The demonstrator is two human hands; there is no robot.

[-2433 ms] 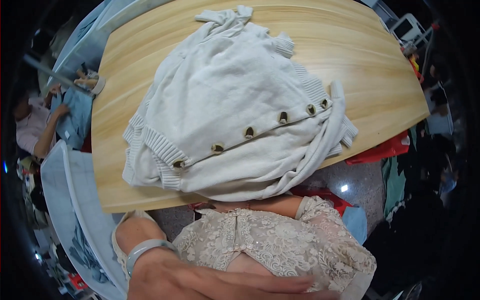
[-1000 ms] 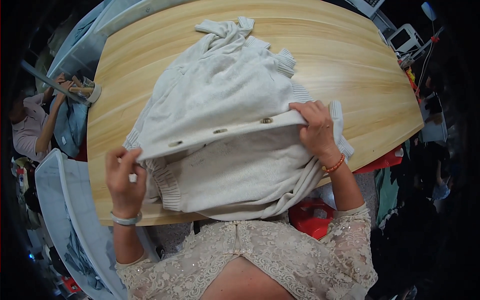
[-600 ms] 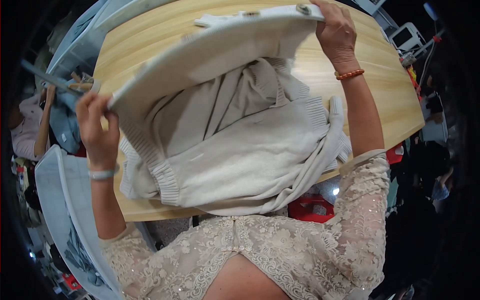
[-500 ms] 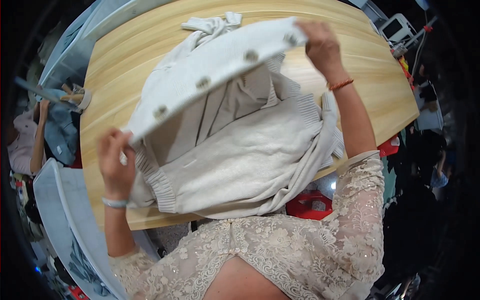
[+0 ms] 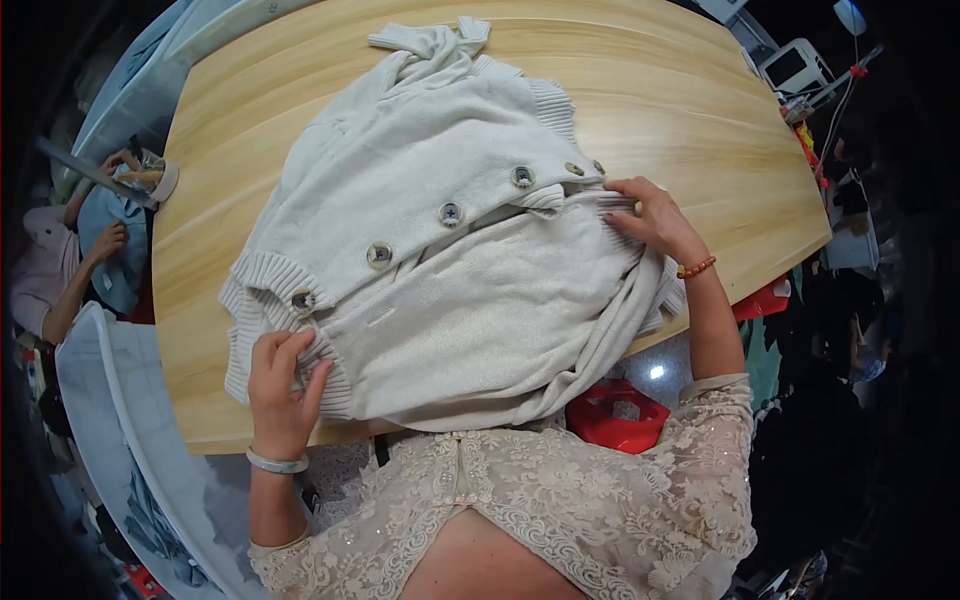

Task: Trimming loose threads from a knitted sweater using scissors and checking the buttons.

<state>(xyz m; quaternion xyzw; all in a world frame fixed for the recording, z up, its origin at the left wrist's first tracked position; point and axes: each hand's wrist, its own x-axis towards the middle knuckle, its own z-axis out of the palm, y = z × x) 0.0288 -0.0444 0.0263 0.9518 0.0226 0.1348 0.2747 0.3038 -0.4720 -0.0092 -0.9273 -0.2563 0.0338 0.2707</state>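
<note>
A cream knitted cardigan (image 5: 440, 325) lies on the wooden table, its ribbed bottom hem toward the left and its buttoned edge running slantwise across the middle. Large dark-ringed buttons (image 5: 451, 214) sit along that edge, and the two front panels overlap only in part. At the lower left, my left hand (image 5: 283, 390) is closed on the ribbed hem between thumb and fingers, just below the lowest button. My right hand (image 5: 660, 222) pinches the ribbed edge at the right end of the front opening. One sleeve (image 5: 425, 42) lies bunched at the far side.
The pale wooden table (image 5: 700, 110) ends close to my body. White bins (image 5: 90, 375) with cloth stand at the left. Another person's hand (image 5: 108, 240) handles blue fabric there. A red plastic object (image 5: 615, 418) sits below the table's near edge.
Both hands have come down toward me, lowering the raised buttoned panel onto the other front panel. The cardigan now lies flatter, and its buttons face up.
</note>
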